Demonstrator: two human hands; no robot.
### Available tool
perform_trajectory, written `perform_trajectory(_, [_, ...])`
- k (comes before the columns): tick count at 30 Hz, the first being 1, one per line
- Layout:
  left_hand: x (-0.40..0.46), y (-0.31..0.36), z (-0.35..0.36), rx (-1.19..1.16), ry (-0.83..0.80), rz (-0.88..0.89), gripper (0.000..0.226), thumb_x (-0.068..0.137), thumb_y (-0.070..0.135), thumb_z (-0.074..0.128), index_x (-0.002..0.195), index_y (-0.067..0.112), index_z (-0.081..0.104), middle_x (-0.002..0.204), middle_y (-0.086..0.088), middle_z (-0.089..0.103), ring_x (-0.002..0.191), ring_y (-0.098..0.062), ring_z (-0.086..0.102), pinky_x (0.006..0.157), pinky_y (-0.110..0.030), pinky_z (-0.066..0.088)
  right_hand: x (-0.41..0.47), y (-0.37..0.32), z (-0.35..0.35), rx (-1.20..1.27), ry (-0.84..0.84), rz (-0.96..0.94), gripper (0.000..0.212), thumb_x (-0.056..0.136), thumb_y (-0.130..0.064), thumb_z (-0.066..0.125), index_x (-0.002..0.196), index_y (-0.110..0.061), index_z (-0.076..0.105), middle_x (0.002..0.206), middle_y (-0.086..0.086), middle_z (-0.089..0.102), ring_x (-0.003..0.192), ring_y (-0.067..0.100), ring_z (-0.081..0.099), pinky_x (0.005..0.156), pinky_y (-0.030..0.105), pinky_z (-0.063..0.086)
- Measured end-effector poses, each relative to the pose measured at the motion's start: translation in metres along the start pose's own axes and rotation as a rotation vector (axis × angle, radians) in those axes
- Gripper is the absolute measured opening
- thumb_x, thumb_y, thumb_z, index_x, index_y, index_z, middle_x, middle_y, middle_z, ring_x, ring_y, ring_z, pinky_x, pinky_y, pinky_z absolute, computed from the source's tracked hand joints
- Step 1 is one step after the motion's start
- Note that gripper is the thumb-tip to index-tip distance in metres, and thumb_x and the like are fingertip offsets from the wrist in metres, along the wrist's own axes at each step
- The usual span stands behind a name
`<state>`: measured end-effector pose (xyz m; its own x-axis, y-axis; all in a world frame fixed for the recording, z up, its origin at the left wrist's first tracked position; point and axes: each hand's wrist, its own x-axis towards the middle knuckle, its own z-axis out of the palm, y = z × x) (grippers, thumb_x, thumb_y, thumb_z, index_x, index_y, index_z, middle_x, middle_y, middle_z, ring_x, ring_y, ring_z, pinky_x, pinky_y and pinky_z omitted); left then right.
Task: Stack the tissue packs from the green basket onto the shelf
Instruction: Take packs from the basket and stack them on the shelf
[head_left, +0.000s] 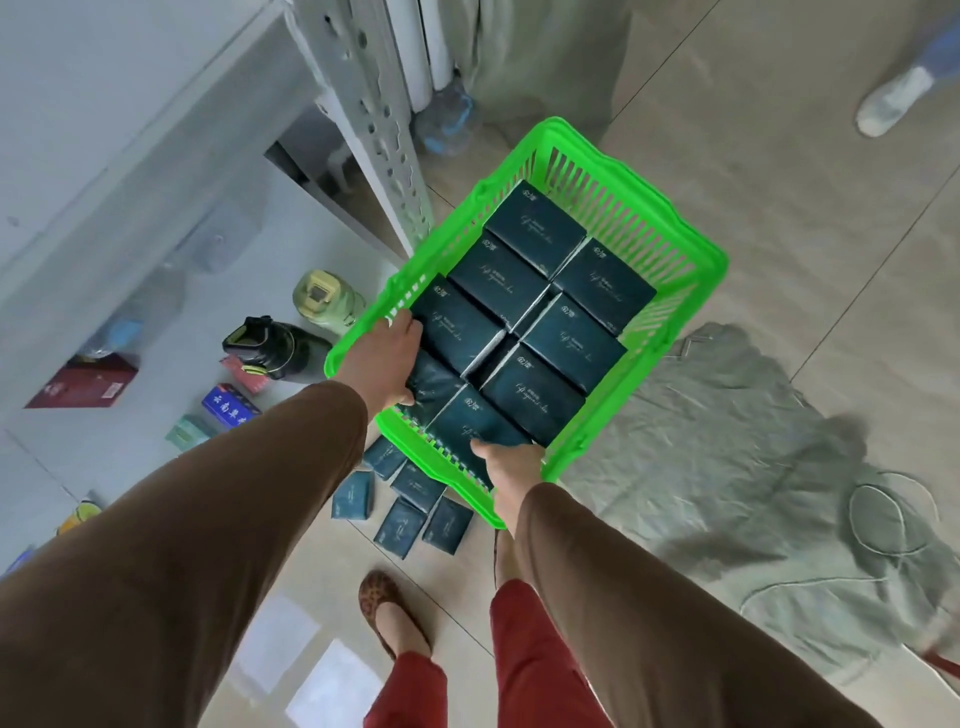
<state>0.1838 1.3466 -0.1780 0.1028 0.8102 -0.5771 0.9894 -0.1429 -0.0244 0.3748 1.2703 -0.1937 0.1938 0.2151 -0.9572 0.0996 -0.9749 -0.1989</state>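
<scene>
A bright green basket (670, 270) is up off the floor in front of me, filled with several dark teal tissue packs (571, 338). My left hand (384, 364) grips the basket's left rim, fingers reaching over onto a pack. My right hand (511, 467) holds the near rim, its fingers curled over the edge against the nearest pack (472, 421). Several more teal packs (402, 499) lie on the floor below the basket. A white shelf board (130, 156) with a perforated grey upright (374, 119) is on the left.
On the lower shelf level sit a green bottle (324, 299), a black bottle (270, 345), a red box (83, 387) and a blue box (231, 408). A grey cloth (727, 441) covers the floor at right. Another person's shoe (891, 101) is at far upper right.
</scene>
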Motion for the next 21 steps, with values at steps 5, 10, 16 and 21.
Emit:
perform_trajectory(5, [0.001, 0.002, -0.019, 0.024, 0.010, 0.009, 0.064, 0.064, 0.010, 0.084, 0.117, 0.004, 0.049, 0.122, -0.013, 0.040, 0.090, -0.033, 0.056, 0.063, -0.046, 0.051, -0.007, 0.007, -0.008, 0.009, -0.043, -0.056, 0.033, 0.090, -0.018, 0.067, 0.116, 0.000, 0.059, 0.102, 0.011, 0.054, 0.089, 0.021, 0.052, 0.079, 0.031, 0.046])
perform_trajectory(10, [-0.016, 0.000, -0.039, 0.104, 0.097, 0.040, 0.039, 0.079, 0.007, 0.071, 0.114, 0.009, 0.054, 0.118, -0.010, 0.045, 0.097, -0.030, 0.053, 0.058, -0.038, 0.041, -0.033, 0.007, -0.016, 0.152, 0.039, -0.140, 0.036, 0.088, -0.009, 0.073, 0.112, -0.006, 0.048, 0.077, 0.005, 0.048, 0.082, 0.020, 0.047, 0.067, 0.026, 0.039])
perform_trajectory(16, [-0.071, -0.005, -0.056, -0.154, 0.085, -0.047, 0.056, 0.088, -0.003, 0.054, 0.139, 0.013, 0.038, 0.106, -0.011, 0.056, 0.097, -0.034, 0.062, 0.070, -0.041, 0.051, -0.081, 0.009, -0.032, 0.177, 0.004, -0.336, 0.038, 0.087, -0.011, 0.075, 0.097, -0.010, 0.038, 0.078, 0.001, 0.036, 0.065, 0.014, 0.036, 0.059, 0.025, 0.031])
perform_trajectory(21, [-0.095, -0.013, -0.039, -0.108, 0.174, -0.031, 0.047, 0.090, -0.004, 0.049, 0.133, 0.012, 0.047, 0.125, -0.010, 0.051, 0.115, -0.031, 0.053, 0.088, -0.046, 0.050, -0.092, 0.018, -0.032, 0.221, 0.055, -0.370, 0.049, 0.083, -0.014, 0.079, 0.118, 0.004, 0.051, 0.111, 0.016, 0.062, 0.088, 0.025, 0.057, 0.076, 0.029, 0.044])
